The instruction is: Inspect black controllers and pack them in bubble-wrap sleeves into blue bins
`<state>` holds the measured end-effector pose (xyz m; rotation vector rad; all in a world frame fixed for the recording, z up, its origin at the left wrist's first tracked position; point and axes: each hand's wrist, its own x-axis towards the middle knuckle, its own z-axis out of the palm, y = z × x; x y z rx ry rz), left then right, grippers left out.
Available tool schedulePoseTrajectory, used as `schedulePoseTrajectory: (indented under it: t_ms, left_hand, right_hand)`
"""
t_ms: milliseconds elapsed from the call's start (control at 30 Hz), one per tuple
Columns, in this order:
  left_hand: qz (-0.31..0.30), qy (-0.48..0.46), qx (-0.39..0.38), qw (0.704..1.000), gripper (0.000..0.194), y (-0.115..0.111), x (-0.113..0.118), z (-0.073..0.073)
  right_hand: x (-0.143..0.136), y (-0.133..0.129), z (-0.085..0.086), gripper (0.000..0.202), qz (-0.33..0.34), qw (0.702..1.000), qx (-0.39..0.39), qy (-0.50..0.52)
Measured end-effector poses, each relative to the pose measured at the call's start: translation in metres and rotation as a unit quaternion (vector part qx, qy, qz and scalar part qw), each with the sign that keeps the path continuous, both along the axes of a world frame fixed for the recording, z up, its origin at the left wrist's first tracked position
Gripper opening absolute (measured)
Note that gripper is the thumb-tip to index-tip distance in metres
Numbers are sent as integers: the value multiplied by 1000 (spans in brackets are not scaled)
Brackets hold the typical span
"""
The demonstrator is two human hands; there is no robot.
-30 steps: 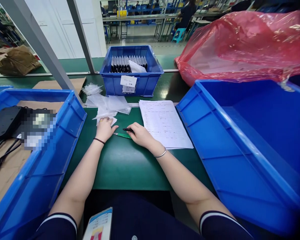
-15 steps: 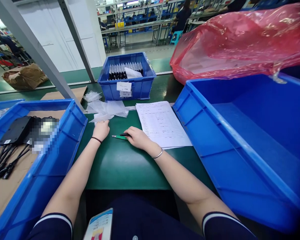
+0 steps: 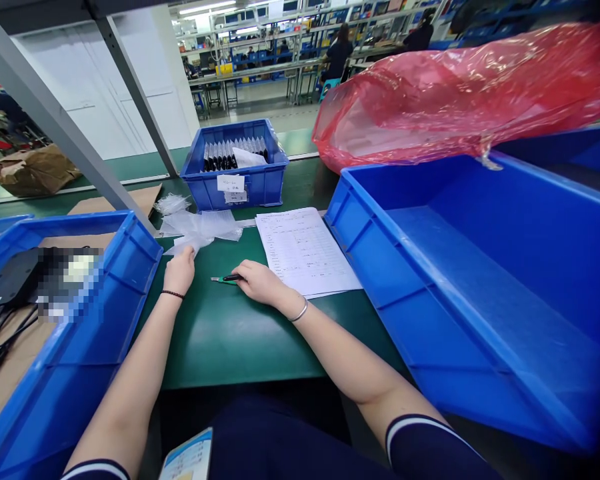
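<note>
My left hand is closed with its fingertips pinching the near edge of a translucent plastic bag. More such bags lie loosely spread just beyond it. My right hand rests low over the green table, its fingers closed around a green utility knife and a black pen. The knife's tip points left, toward my left hand. Beside my right hand lie printed sheets of paper with a filled-in table.
At the back stands a blue bin holding a row of bagged black items. A large blue crate flanks the right, with a red plastic bag behind. On the left, another crate holds black boxes with cables. A metal post slants upward.
The view has turned slightly, so the scene sits further left. My left fingers have closed on the edge of the plastic bag. My right hand keeps hold of the utility knife and pen.
</note>
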<state>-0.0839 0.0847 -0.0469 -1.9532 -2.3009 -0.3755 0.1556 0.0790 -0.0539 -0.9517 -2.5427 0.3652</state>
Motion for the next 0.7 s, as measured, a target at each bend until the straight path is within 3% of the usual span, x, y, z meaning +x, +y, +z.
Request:
schedulePoseTrajectory:
  t_ms: [233,333,467,533,600,633,700]
  left_hand:
    - [-5,-99,110,989,28,-15,-17,-17]
    - [-17,-142,169,975,22,-20,-23,-18]
    - [-2,-248,264,932,11,-34,-24,-6]
    - [11,-319,287,903,12,-43,-18,-2]
    - [-6,-387,265,883,18,-50,-5,-2]
    - [-25,-422,246,872,21,-52,4,-3]
    - [-72,-475,205,853,24,-54,23,-8]
  right_hand:
    - [1,3,-5,19,-76,993,-20,-84]
    - [-4,11,-6,19,-145,985,-24,-93]
    - [-4,17,0,27,-215,973,-17,-84]
    - [-1,15,7,29,-226,973,-26,-30]
    - [2,12,14,27,-209,970,-96,82]
    - [3,10,18,28,-189,956,-166,150]
    - [3,7,25,38,-133,892,-344,262]
